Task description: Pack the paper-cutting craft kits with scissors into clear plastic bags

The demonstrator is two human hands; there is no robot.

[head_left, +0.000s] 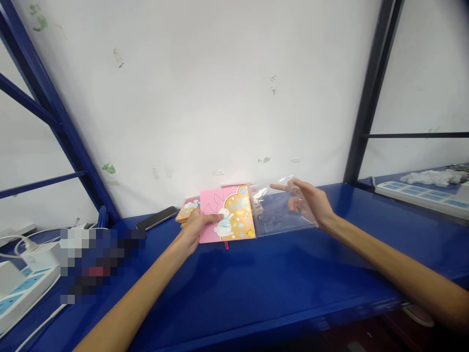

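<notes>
My left hand [193, 230] grips the left side of a thin pink and orange booklet [240, 215], its thumb lying across the cover. A white cartoon rabbit is printed on that cover. A clear plastic bag [273, 215] stretches from the booklet's right edge to my right hand [315, 200]. The right hand has the bag's far end, with the index finger pointing left and the other fingers curled, partly seen through the plastic. Whether the booklet's edge is inside the bag, I cannot tell. Behind the left hand lie more colourful booklets [187, 211], partly hidden.
A dark phone [157, 218] lies on the blue tabletop [234, 293], left of the booklets. White power strips stand at the left [22, 293] and far right [425, 195], with white cables on the left. Blue metal posts flank the white wall [220, 98]. One patch at left is pixelated.
</notes>
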